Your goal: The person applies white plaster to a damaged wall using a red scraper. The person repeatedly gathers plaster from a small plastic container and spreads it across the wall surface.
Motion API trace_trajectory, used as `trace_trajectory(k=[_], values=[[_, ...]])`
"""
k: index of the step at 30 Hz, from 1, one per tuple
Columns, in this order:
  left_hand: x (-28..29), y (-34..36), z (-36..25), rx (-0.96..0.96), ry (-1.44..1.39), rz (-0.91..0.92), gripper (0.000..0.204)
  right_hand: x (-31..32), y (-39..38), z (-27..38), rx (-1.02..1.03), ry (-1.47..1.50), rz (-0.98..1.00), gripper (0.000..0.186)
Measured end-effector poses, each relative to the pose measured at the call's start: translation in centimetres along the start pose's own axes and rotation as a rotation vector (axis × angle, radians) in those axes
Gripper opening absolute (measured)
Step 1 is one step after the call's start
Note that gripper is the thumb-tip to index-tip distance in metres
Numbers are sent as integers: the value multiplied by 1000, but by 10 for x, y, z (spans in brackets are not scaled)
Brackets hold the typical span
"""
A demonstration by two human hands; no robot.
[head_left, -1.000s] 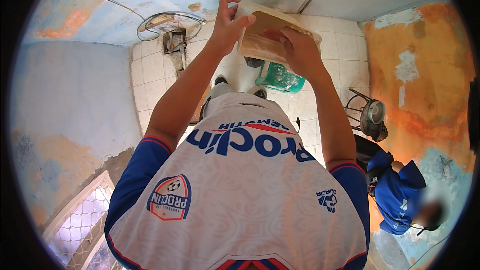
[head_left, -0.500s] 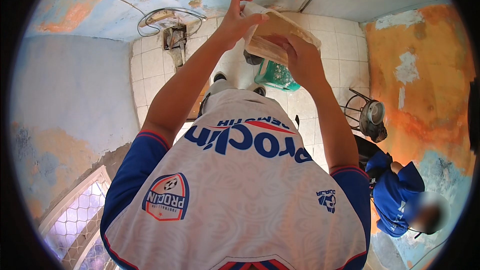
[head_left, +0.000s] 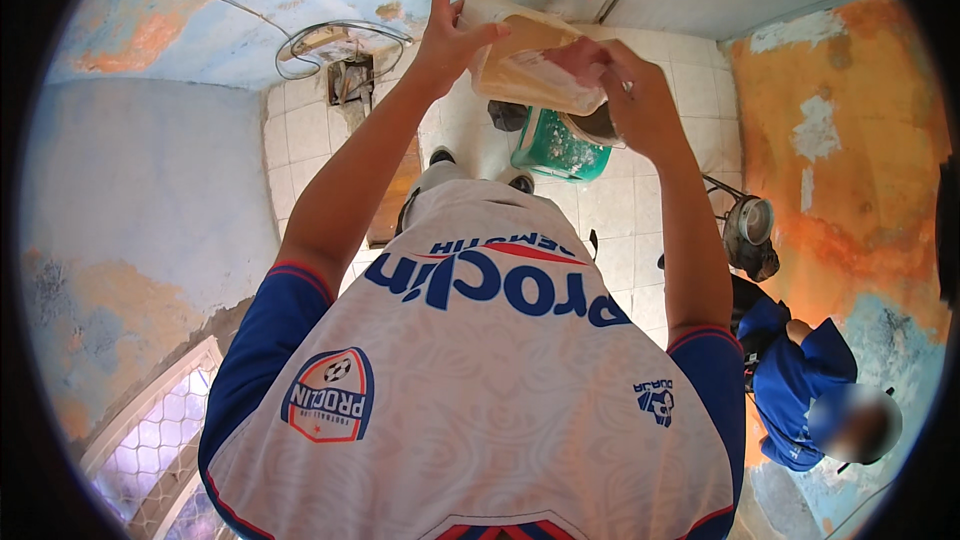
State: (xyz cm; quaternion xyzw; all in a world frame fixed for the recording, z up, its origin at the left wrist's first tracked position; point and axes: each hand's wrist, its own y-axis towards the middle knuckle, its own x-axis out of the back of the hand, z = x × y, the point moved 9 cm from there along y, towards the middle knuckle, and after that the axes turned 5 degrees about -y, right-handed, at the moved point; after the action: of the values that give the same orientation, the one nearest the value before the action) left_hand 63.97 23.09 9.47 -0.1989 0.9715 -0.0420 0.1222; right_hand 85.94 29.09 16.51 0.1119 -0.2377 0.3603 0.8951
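Held up in front of me is a pale, translucent, box-shaped plastic container (head_left: 525, 90), tilted, with a tan-coloured area inside. My left hand (head_left: 447, 45) grips its left end, thumb on the near side. At the right end, my right hand (head_left: 640, 100) is curled with its thumb at the container's edge. A blurred reddish patch lies by its fingers. It may be the fingers through the wall; I cannot tell. Below the container stands a green plastic basket or crate (head_left: 550, 150) with white specks. A round brown vessel (head_left: 595, 127) partly shows beside it, under my right hand.
A person in blue (head_left: 800, 380) is low at the right. Nearby stands a dark metal stand (head_left: 715, 200) with a round, pale-rimmed vessel (head_left: 755, 220). A wooden board (head_left: 395, 200) lies by my feet. Loose cable (head_left: 300, 45) hangs on the peeling wall above a floor recess (head_left: 350, 75).
The container and my left hand have shifted left and slightly up. My right hand has moved right, from across the container's opening to its right end. The round brown vessel has come into sight.
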Motion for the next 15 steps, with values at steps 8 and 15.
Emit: trace_trajectory(k=[8,15], values=[[-4,4,-7,18,-48,13,75,-28,8,11,144,-294,-6,21],[1,-3,-28,-145,-4,71,77,-22,1,22,126,-244,116,23]])
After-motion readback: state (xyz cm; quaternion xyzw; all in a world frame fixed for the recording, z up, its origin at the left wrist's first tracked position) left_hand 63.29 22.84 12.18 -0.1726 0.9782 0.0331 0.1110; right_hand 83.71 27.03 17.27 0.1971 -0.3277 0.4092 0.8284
